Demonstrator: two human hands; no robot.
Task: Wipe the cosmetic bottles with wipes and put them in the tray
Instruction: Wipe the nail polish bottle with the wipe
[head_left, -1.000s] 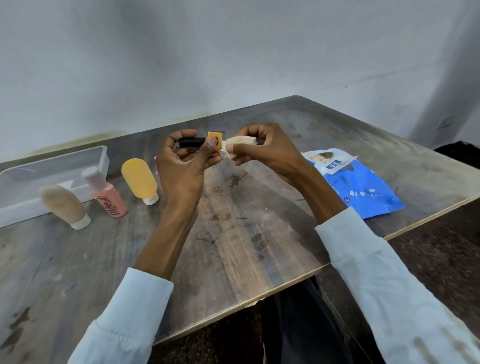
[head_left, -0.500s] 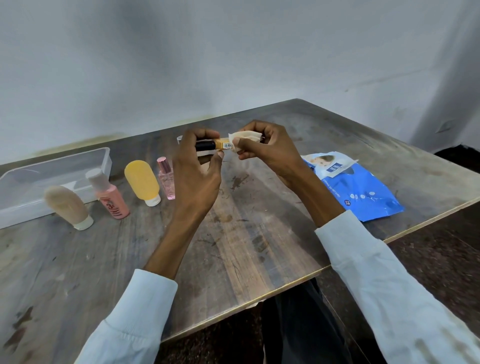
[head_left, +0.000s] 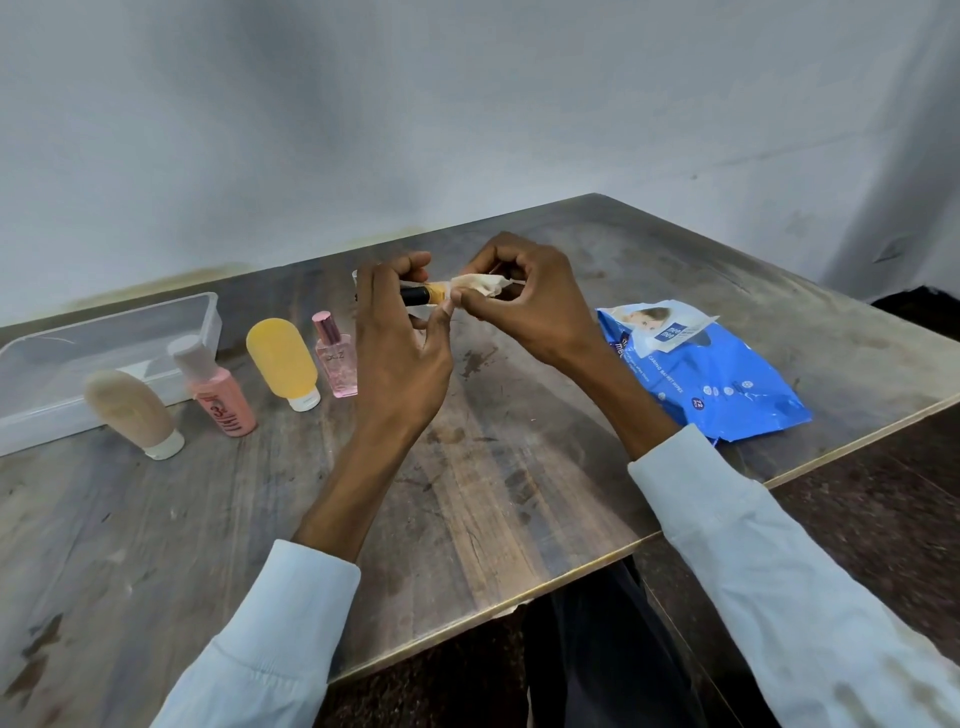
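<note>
My left hand (head_left: 397, 358) grips a small bottle (head_left: 422, 295) with a black cap and yellow body, held sideways above the table's middle. My right hand (head_left: 524, 306) pinches a crumpled white wipe (head_left: 478, 284) wrapped over the bottle's yellow end. At the left a clear plastic tray (head_left: 210, 317) lies on the table with no bottles in it. In front of it stand a beige bottle (head_left: 132, 413), a pink bottle (head_left: 221, 395), a yellow bottle (head_left: 283, 361) and a small pink perfume bottle (head_left: 336, 356).
A blue pack of wet wipes (head_left: 706, 376) with its flap lifted lies to the right, near the table's edge (head_left: 571, 571). Part of another small object (head_left: 355, 275) peeks out behind my left hand. A grey wall stands behind the table.
The bottle has been turned in my left hand, and the wipe in my right hand now covers more of its yellow end. Both hands stay in about the same place.
</note>
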